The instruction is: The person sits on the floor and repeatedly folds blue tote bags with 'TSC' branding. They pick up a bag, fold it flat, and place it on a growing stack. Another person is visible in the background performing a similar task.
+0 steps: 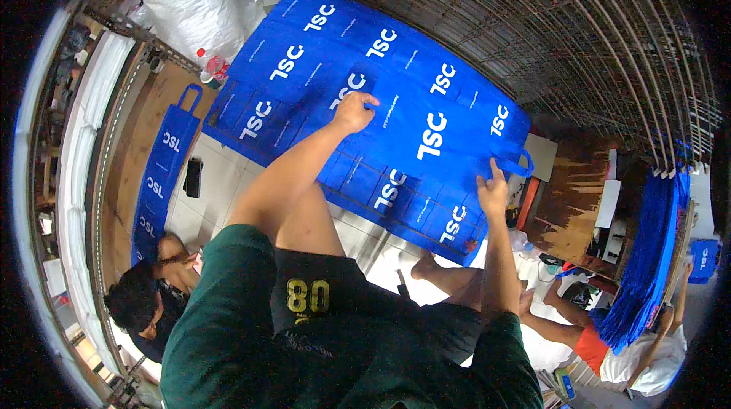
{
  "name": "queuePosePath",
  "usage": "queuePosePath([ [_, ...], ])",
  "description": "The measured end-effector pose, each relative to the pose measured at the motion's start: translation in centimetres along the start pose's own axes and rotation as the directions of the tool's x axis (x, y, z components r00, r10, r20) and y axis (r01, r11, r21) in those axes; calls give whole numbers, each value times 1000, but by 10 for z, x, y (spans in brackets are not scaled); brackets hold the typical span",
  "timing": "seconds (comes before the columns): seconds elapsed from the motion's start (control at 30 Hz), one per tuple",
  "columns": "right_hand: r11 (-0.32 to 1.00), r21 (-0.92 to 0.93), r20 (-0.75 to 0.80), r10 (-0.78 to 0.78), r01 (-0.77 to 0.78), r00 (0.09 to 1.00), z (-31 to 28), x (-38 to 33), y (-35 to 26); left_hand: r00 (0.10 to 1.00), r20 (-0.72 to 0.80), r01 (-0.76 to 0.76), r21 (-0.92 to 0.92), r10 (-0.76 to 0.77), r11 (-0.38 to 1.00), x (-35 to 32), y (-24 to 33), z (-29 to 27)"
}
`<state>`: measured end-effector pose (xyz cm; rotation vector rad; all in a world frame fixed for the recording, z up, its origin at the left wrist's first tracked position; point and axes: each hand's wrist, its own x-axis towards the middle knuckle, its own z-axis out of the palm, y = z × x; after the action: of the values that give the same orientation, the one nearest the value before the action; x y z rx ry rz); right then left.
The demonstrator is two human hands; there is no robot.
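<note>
Blue fabric bags with white print [432, 135] lie flat in rows, forming a broad sheet in front of me. My left hand [353, 113] is over the middle of the sheet, fingers curled and thumb close to the bent index finger. Whether fabric is caught between them is hidden. At the right side of the sheet, a blue loop handle [519, 163] sticks out from one bag. My right hand [492, 191] is just beside that handle, index finger stretched out and thumb apart, its fingertips at the fabric.
Left, a long blue printed strip with a loop [162, 173] lies on a wooden board beside a black phone [193, 177]. A wire rack [533, 36] rises at the far right. Blue fabric pieces [638, 264] hang at right. People sit low at left and right; a white sack [186, 5] stands behind.
</note>
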<state>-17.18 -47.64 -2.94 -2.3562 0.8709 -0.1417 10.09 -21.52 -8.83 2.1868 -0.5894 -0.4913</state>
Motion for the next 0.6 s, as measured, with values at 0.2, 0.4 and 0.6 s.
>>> queuePosePath([
  [0.2, 980, -154, -172, -151, 125, 973, 99, 33, 42, 998, 12, 57, 247, -61, 967, 48, -60, 47],
  [0.4, 995, -78, -113, 48, -57, 992, 141, 23, 58, 983, 110, 105, 316, -146, 943, 60, -94, 70],
  [0.6, 994, -49, -102, 87, -92, 991, 150, 12, 75, 975, 116, 133, 389, -192, 912, 63, -96, 76],
])
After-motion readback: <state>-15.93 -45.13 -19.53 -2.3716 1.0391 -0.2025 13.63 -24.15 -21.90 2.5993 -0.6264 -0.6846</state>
